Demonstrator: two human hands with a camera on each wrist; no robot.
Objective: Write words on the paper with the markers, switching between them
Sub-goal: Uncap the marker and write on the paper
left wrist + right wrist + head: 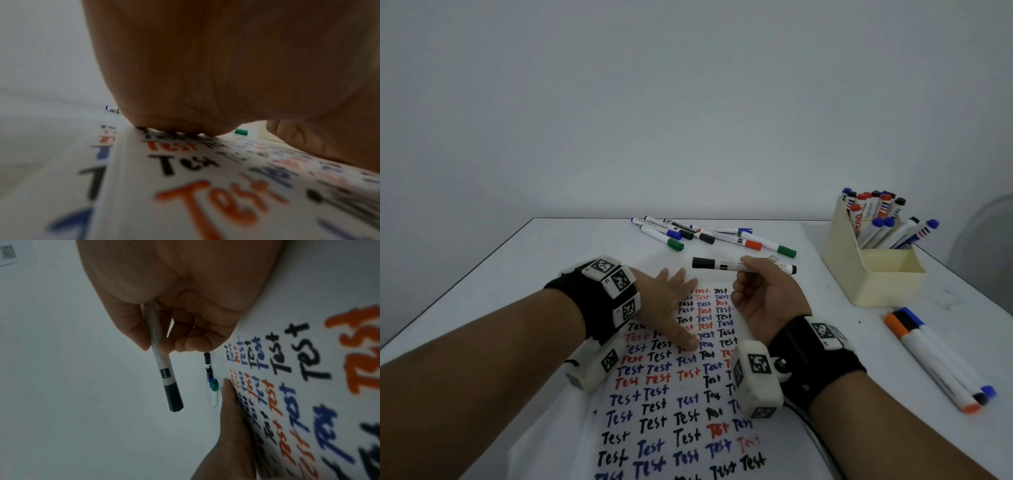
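Though the left hand (667, 308) hides part of the paper (674, 414), its fingers lie spread flat on it. Above the sheet's far end, the right hand (763, 301) pinches a capped black marker (726, 264). A cream box (873, 270) holds markers upright; loose markers (709, 236) lie on the bench (482, 281) beyond.

The left hand (205, 73) presses flat on the paper (144, 186) (covered in "Test").

paper (671, 428) cut off at bottom edge, words under left hand (671, 305) hidden, barrel print unreadable
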